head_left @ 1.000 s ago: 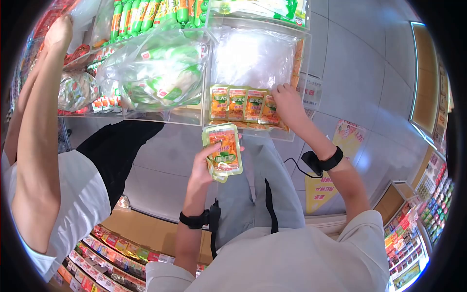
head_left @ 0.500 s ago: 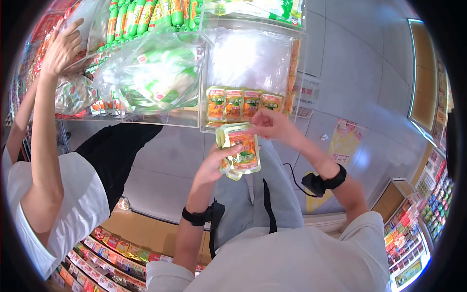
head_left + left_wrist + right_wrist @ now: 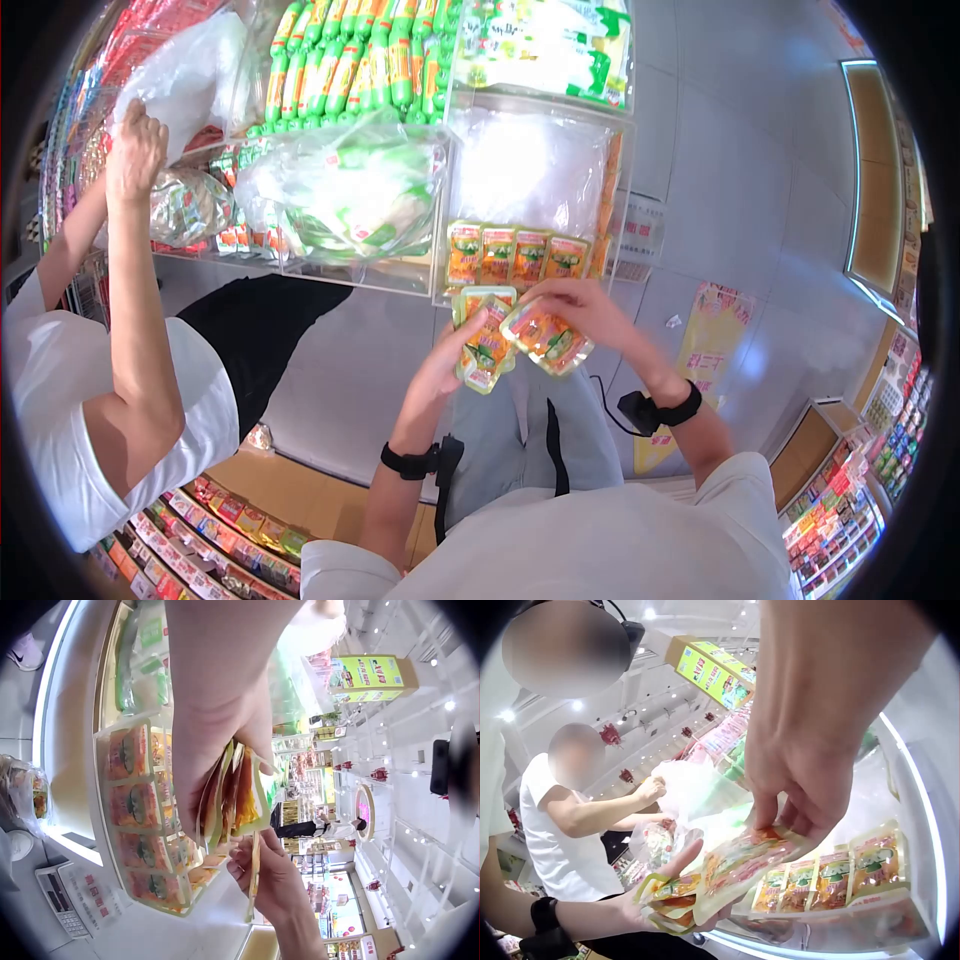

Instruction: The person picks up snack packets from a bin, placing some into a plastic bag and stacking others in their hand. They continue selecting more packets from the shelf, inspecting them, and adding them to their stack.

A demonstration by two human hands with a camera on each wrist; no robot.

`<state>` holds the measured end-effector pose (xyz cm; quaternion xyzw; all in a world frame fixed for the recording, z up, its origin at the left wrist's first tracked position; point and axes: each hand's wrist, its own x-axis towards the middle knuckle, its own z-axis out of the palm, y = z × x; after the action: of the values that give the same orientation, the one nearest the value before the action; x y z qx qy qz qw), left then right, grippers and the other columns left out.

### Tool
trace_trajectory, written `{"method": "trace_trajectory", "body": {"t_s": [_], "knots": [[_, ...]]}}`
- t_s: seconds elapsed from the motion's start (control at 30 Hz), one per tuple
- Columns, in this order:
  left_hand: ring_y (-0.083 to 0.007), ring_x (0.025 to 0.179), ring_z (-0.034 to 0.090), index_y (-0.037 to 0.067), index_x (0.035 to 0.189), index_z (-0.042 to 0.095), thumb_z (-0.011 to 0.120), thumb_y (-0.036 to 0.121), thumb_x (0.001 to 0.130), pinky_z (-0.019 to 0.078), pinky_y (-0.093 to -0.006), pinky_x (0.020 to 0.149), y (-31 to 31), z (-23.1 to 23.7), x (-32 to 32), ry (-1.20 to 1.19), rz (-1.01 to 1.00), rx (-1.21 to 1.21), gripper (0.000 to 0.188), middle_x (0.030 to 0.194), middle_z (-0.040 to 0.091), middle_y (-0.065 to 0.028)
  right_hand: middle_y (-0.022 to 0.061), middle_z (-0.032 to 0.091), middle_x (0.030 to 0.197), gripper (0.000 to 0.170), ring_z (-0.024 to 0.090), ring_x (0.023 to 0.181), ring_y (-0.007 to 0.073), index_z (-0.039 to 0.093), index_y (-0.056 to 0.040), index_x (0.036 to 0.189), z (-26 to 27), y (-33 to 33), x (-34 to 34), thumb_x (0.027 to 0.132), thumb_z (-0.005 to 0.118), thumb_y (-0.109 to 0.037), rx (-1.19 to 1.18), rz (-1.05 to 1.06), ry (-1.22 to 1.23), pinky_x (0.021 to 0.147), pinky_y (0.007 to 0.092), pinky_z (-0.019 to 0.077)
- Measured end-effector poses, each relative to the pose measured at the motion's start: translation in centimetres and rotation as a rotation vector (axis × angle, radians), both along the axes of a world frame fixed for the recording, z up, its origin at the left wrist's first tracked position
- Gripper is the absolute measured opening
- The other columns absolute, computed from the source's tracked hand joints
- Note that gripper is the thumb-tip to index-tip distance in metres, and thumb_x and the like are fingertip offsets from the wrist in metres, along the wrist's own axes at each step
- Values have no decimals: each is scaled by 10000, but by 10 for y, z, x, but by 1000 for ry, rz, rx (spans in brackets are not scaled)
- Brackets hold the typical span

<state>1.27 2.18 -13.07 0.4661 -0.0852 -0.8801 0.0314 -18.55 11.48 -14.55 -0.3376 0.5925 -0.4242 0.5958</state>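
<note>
Orange-and-green pouches (image 3: 484, 350) sit gripped in the left hand (image 3: 440, 366) in the head view; the right hand (image 3: 592, 312) pinches another pouch (image 3: 548, 340) just right of them. Beyond, a clear bin (image 3: 628, 165) holds a row of four pouches (image 3: 515, 257). Left wrist: the left hand's stack shows edge-on. Right wrist: the pinched pouch overlaps it.

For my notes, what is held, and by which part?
The left hand grips flat orange-and-green plastic packets by their side; the right hand pinches another packet by its upper edge.
</note>
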Motion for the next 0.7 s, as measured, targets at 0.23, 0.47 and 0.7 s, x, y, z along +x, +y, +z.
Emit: {"method": "trace_trajectory", "body": {"t_s": [0.23,0.47,0.7], "knots": [[-181,921,605,0,1211,427,628,60,798,516,-304,752,3,14,-18,64,-88,-228,464,1067,578,-102,-22,575,668,203,507,613,39,515,-41,908,25,-16,-2,783,662,-102,102,-55,103,566,209,401],[-204,880,625,4,1163,463,604,51,816,541,-336,711,10,13,-17,-34,74,-282,378,1042,588,-114,-21,610,722,127,542,633,42,593,-68,915,28,10,-15,829,622,-156,336,-218,-273,506,183,402],[-208,870,626,-8,1184,451,617,34,798,531,-329,707,23,12,-17,54,-117,-218,423,1053,588,-122,-31,618,799,131,546,701,35,597,-83,941,30,5,-11,851,601,-178,372,-347,-353,518,192,412]]}}
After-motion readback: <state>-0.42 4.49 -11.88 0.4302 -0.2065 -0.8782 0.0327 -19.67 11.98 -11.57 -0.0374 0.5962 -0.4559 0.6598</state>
